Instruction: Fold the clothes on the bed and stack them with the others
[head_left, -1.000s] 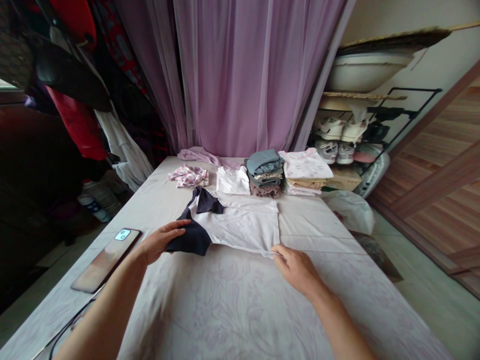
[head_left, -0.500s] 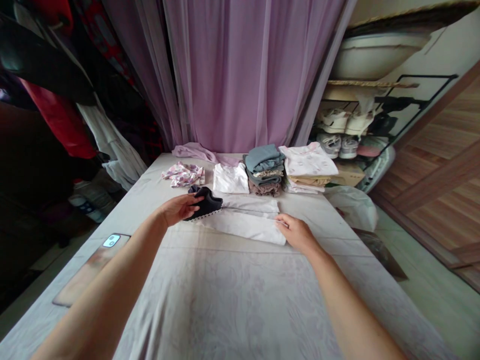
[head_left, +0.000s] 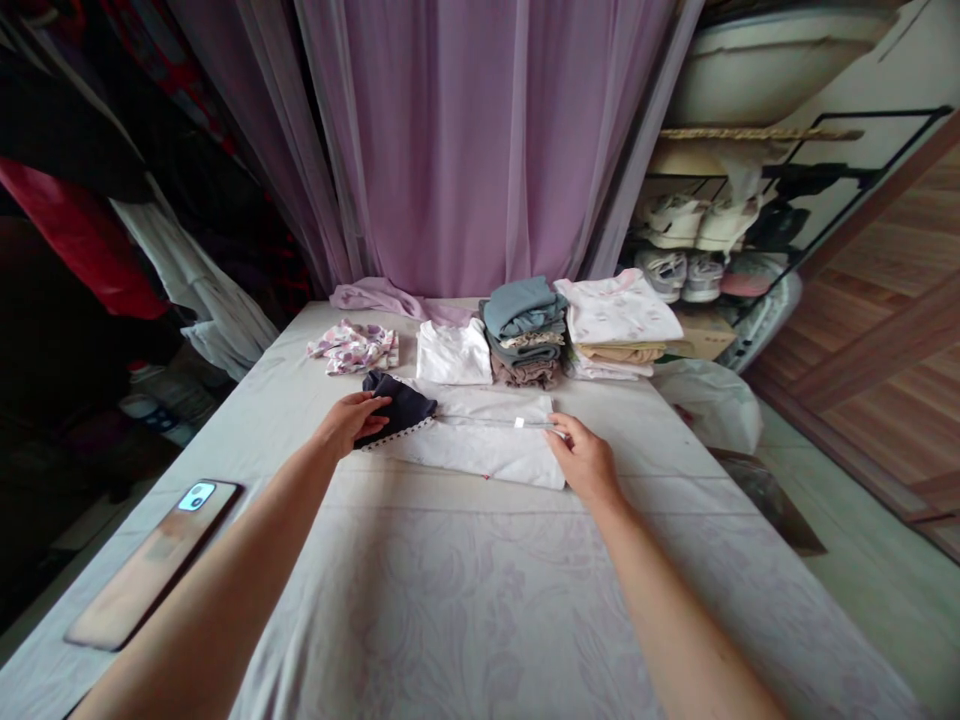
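Closest in, a pale lilac patterned bedsheet [head_left: 480, 610] on the bed, both forearms reaching in over it. Left hand [head_left: 351, 420] lies flat on a dark navy part of a folded white garment [head_left: 480, 448], grip loose, nothing clenched. The navy fabric [head_left: 396, 410] has a small white trim along its edge; its fold is partly hidden under the palm. Right hand [head_left: 586, 460] sits at the garment's right end, fingertips on the cloth at the fold line; grip unclear, can't tell if it pinches the edge or only touches. A small white tag [head_left: 519, 423] on the garment, too small to read. Phone [head_left: 154, 565] at the bed's left edge, well apart from the left hand, with a bright patch on it that can't be made out.

Farther on, just past the garment: a crumpled floral bundle [head_left: 352, 347], a folded white top [head_left: 454, 353], a grey-blue stack [head_left: 525, 335] and a pink-printed stack [head_left: 619, 322]. Behind them a loose lilac cloth [head_left: 375, 298], then a sheer purple curtain [head_left: 465, 130]. Right of the bed, a white plastic bag [head_left: 709, 405], and shoes [head_left: 675, 250] on a rack, partly cut off by shadow.
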